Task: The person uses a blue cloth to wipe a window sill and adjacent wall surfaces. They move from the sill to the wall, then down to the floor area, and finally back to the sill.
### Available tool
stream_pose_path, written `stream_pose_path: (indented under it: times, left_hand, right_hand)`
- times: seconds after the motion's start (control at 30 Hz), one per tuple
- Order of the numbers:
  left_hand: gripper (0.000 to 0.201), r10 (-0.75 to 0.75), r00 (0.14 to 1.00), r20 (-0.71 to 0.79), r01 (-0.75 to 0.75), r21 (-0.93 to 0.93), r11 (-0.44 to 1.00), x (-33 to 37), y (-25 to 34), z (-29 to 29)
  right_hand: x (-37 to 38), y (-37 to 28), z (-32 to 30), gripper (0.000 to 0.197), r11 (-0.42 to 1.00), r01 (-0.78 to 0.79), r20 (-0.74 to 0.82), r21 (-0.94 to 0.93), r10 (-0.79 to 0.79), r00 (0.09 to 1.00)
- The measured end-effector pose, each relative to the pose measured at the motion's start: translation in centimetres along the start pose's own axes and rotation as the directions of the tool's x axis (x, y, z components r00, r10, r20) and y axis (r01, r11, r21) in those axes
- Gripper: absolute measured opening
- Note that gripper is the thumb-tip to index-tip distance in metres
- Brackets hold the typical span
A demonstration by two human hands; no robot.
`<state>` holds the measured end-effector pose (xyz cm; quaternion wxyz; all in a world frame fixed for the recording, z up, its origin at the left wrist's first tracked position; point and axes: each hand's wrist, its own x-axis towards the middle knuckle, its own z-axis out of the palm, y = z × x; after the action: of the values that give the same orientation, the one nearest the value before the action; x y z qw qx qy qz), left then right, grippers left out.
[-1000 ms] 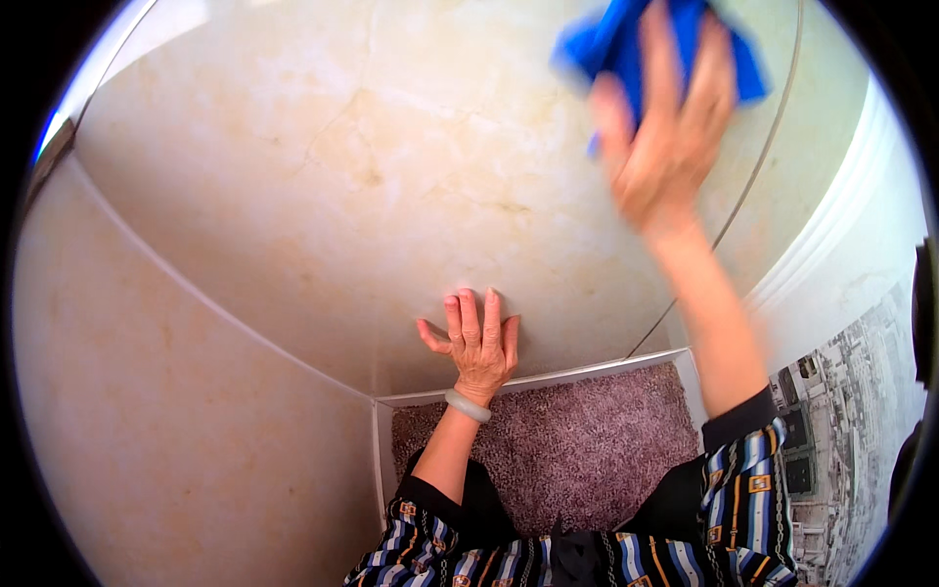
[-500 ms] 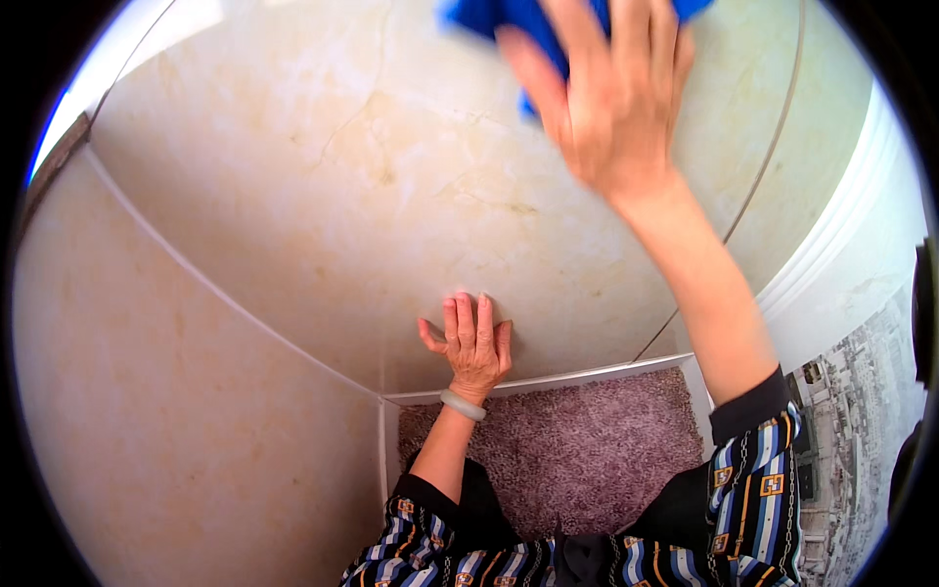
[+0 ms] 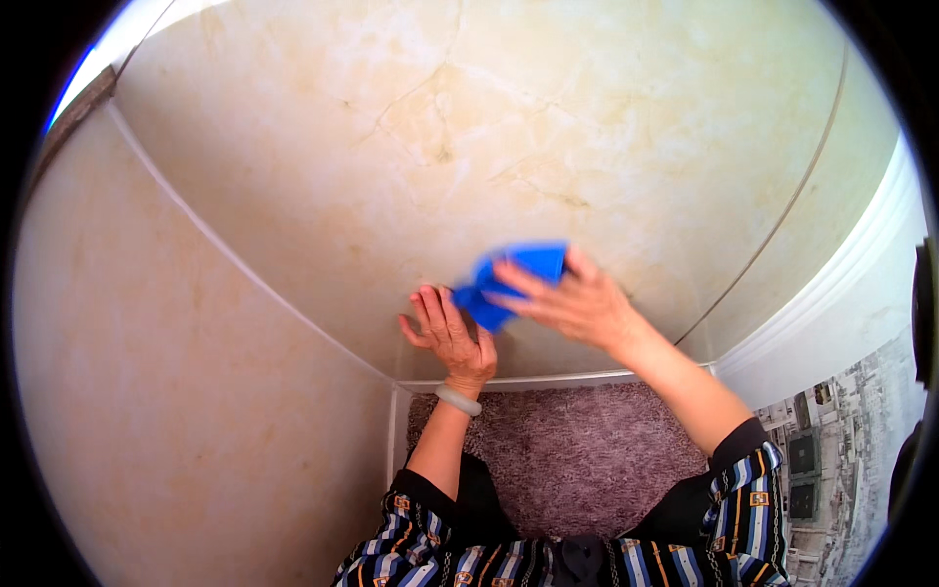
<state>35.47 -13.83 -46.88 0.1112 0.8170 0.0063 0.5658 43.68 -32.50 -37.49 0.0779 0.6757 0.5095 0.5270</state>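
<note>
A blue cloth (image 3: 533,260) is bunched under the fingers of my right hand (image 3: 582,301), in front of the cream marbled wall (image 3: 606,137). Motion blurs the cloth and the fingertips a little. Just left of it, my left hand (image 3: 450,338) rests against the low part of the same wall with its fingers spread. One edge of the cloth reaches the left fingers; whether it touches them I cannot tell. A pale bangle (image 3: 459,400) circles my left wrist.
A second marbled wall (image 3: 215,372) meets the first in a corner at left. Below lies a purplish shaggy mat (image 3: 587,440) within a white border. White moulding (image 3: 831,274) and a grey patterned surface (image 3: 841,460) stand at right. A dark seam (image 3: 763,249) runs down the wall.
My right hand has come down and to the left with the blue cloth, from high on the wall to beside my left hand. The left hand has stayed nearly in place.
</note>
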Motion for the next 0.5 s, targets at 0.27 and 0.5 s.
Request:
stream_pose_path:
  times: [0.27,0.5]
  left_hand:
    - [0.066,-0.120,0.991,-0.062,0.119,-0.029,0.992,0.2,-0.1,0.2]
    - [0.062,-0.269,0.946,-0.179,0.234,-0.195,0.953,1.5,0.0,-0.6]
  right_hand:
    - [20.6,7.3,-5.3,0.051,0.881,-0.430,-0.475,0.198,0.470,0.744]
    - [1.2,-6.1,3.6,0.066,0.992,0.049,-0.035,0.117,-0.045,0.998]
